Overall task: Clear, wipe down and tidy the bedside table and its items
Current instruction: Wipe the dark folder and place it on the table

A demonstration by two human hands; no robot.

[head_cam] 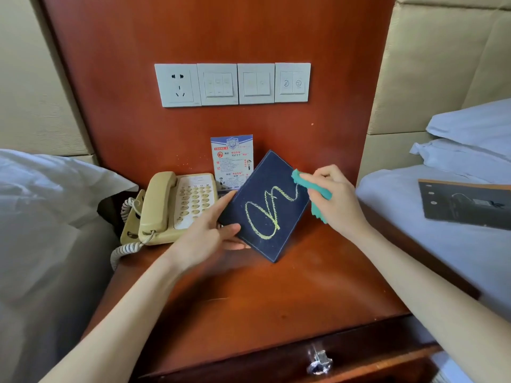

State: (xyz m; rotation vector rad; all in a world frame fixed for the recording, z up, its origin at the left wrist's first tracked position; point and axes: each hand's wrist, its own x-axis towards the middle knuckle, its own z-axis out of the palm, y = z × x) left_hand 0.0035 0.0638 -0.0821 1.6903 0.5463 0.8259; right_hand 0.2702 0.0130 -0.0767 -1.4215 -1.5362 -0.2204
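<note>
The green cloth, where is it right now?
In the head view, right of centre, the green cloth is gripped by the right hand, touching the upper right corner of the dark board.

Hotel bedroom: twin beds (442, 217), bedside phone (171, 208), switch panel (232, 84), notice card (231, 158)

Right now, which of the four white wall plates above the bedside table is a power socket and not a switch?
The leftmost wall plate: it has plug holes, while the other three plates to its right carry rocker switches.
</note>
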